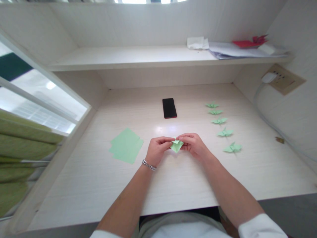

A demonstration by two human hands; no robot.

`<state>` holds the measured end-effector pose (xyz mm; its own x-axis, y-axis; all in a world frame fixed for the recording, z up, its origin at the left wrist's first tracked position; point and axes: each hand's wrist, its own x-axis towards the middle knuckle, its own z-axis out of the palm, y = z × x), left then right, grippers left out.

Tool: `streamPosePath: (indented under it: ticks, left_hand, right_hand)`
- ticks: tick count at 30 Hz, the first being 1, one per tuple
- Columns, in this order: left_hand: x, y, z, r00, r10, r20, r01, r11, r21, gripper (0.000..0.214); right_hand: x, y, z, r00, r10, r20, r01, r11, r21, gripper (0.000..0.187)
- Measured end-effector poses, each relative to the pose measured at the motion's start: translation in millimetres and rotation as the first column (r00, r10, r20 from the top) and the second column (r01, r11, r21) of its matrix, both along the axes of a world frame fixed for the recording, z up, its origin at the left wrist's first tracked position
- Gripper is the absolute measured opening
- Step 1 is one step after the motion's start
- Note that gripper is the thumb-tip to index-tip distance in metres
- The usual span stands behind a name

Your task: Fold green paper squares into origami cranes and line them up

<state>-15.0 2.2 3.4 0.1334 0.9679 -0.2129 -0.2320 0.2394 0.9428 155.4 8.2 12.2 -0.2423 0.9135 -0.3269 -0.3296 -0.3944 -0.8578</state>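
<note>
Both my hands meet over the middle of the pale wooden desk (173, 185). My left hand (157, 150), with a metal bracelet at the wrist, pinches the left side of a small, partly folded green paper piece (176, 145). My right hand (193, 144) pinches its right side. The paper is held just above the desk, its point facing me. A stack of flat green paper sheets (126, 145) lies to the left of my hands.
Several finished green paper cranes (225, 133) lie in a row to the right. A black phone (169, 107) rests further back. On the shelf above are white papers (230, 50) and a red paper figure (250, 42). A wall socket with plug (268, 78) is at right.
</note>
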Motion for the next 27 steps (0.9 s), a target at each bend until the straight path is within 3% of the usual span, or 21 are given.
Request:
streamPosePath:
  ticks: [5, 11, 19, 24, 27]
  left_hand:
    - [0, 0, 0.0, 0.998, -0.033, -0.044, 0.034, 0.999, 0.012, 0.023]
    - [6, -2, 1.5, 0.998, -0.032, -0.060, 0.031, 0.999, -0.015, 0.055]
    - [12, -4, 4.2, 0.990, -0.030, -0.135, 0.035, 0.999, 0.032, 0.050]
    - [13, -6, 5.4, 0.991, -0.077, -0.107, 0.078, 0.997, 0.010, 0.050]
    - [13, -6, 4.5, 0.987, -0.077, -0.142, 0.081, 0.996, 0.022, 0.051]
  right_hand:
    - [-1, 0, -4.1, 0.992, -0.026, 0.127, 0.017, 0.997, 0.072, 0.021]
    - [-3, 1, -11.4, 0.980, -0.099, 0.173, 0.065, 0.979, 0.194, 0.023]
    - [-3, 1, -9.5, 0.970, -0.149, 0.190, 0.115, 0.977, 0.180, 0.034]
    - [-5, 1, -11.1, 0.956, -0.223, 0.191, 0.163, 0.945, 0.285, 0.032]
    - [-5, 0, -9.6, 0.970, -0.161, 0.182, 0.105, 0.953, 0.284, 0.039]
